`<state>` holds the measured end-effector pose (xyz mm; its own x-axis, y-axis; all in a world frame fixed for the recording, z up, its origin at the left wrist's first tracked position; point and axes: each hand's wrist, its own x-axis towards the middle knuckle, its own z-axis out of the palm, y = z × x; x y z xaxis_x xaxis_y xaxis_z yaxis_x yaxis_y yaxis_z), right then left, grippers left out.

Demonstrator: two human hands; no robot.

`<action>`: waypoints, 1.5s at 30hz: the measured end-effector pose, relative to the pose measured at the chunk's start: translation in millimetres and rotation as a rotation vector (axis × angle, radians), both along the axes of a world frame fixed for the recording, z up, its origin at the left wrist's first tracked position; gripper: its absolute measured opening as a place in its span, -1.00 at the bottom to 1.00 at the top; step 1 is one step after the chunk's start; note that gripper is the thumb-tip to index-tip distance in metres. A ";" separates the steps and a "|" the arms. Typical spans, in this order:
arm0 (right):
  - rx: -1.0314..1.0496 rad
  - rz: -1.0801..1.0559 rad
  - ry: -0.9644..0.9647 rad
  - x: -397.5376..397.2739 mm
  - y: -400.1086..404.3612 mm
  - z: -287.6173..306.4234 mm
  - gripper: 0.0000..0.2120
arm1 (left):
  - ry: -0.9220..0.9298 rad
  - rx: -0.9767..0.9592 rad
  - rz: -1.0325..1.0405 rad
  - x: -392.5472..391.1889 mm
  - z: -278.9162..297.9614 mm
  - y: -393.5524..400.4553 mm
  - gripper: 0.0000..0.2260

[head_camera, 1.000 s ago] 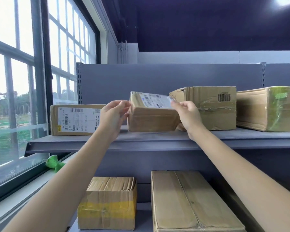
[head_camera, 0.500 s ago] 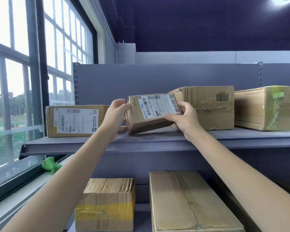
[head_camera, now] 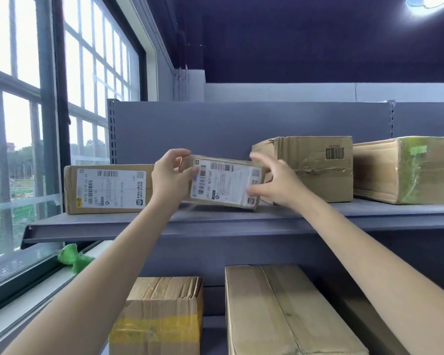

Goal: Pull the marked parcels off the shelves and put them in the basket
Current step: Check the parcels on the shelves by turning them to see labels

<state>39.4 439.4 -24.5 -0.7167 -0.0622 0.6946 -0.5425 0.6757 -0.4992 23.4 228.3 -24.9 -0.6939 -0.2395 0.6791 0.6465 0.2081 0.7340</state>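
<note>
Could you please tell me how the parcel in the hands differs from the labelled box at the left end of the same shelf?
The held parcel is smaller and tilted, gripped by the left hand and right hand; the left box lies flat and untouched on the upper shelf. Both are brown cardboard with white barcode labels facing the camera.

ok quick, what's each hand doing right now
Left hand: gripping the left end of the small parcel.
Right hand: fingers curled round the parcel's right end, holding it tilted on the shelf.
</note>
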 end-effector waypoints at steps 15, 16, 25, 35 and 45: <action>-0.355 0.127 -0.076 -9.3 -2.0 -8.0 -0.71 | 0.309 -0.364 0.175 24.8 44.7 35.7 -0.39; -0.356 0.089 -0.076 -11.3 -2.4 -11.0 -0.71 | 0.229 -0.328 0.234 20.7 40.2 35.3 -0.33; -0.165 -0.071 -0.120 -13.5 -1.8 -14.7 -0.69 | -0.246 -0.158 -0.244 -4.4 -12.8 39.3 -0.87; -0.238 0.003 0.095 -10.7 -16.3 -10.9 -0.78 | -0.236 -0.019 -0.397 8.7 -8.1 37.0 -0.75; -0.040 -0.135 0.155 -15.4 -10.3 4.7 -0.67 | -0.103 -0.008 0.047 -5.6 -6.6 -3.5 -0.34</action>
